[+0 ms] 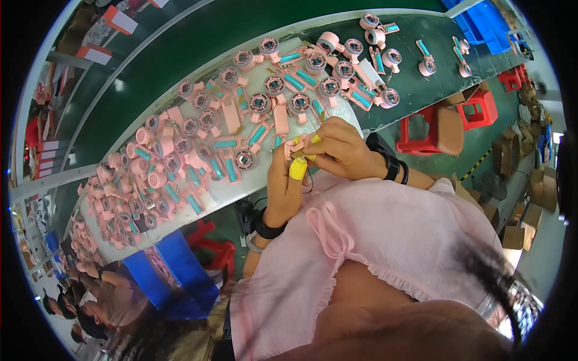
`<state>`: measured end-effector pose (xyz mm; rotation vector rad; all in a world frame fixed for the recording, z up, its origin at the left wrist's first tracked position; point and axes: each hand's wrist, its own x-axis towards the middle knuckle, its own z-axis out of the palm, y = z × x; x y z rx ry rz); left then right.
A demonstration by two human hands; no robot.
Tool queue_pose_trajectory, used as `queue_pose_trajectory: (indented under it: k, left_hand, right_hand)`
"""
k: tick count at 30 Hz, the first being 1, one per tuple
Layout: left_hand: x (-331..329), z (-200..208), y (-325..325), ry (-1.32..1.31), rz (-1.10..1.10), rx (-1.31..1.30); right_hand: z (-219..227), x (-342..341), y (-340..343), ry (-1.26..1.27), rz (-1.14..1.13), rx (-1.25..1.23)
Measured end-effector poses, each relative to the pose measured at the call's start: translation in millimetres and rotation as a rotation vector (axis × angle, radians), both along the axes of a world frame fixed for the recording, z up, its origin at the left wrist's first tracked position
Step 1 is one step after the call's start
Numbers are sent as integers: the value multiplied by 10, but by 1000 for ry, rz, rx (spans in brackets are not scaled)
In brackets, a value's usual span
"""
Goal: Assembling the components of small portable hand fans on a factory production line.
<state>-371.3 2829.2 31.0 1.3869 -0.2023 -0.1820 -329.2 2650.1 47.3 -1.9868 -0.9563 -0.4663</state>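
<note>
Holding an angular pink plastic part (295,146), both hands (284,183) (343,149) curl.

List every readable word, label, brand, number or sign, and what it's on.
No text can be read anywhere in the view.
Small pink part between left hand and right hand: no legible marking.
Pink units on the table: any print too small to read.
Orange-and-white boxes, cardboard boxes: too small or blurred to tell.
</note>
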Motion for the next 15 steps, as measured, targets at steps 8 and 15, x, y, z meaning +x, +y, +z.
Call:
queue_pose_trajectory:
  k: [8, 15]
  left_hand:
    - [-38, 20, -5, 25, 18, 39]
    - [-1, 114, -190, -22, 55, 206]
  right_hand:
    - [34, 16, -15, 15, 32, -40]
    - [28, 130, -201, 40, 114, 20]
